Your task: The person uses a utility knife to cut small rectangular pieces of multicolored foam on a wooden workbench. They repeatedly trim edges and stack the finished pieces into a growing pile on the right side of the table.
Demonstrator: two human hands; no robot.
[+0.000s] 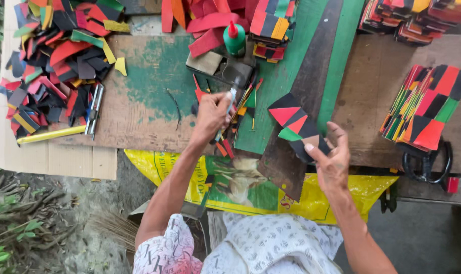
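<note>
The left hand (212, 114) is closed around a thin tool (229, 104) with a pale handle, its tip pointing down toward a small clutter of red, orange and green strips (225, 144) just below the fingers. The right hand (332, 162) pinches the lower edge of a patchwork piece (296, 124) made of black, red, orange and green triangles, thumb on top and the other fingers spread loosely. The 2 hands are well apart, with the piece lying between them on a green and black board (311, 66).

Just above the left hand stands a green bottle with a red cap (234, 38) beside a small dark tray (225, 71). Far to the left of that hand is a heap of coloured scraps (53, 56), with a yellow stick (50, 134) and metal tools (94, 114) at its lower edge. To the right of the right hand lies a stack of finished pieces (428, 109), and below it black scissors (425, 165).
</note>
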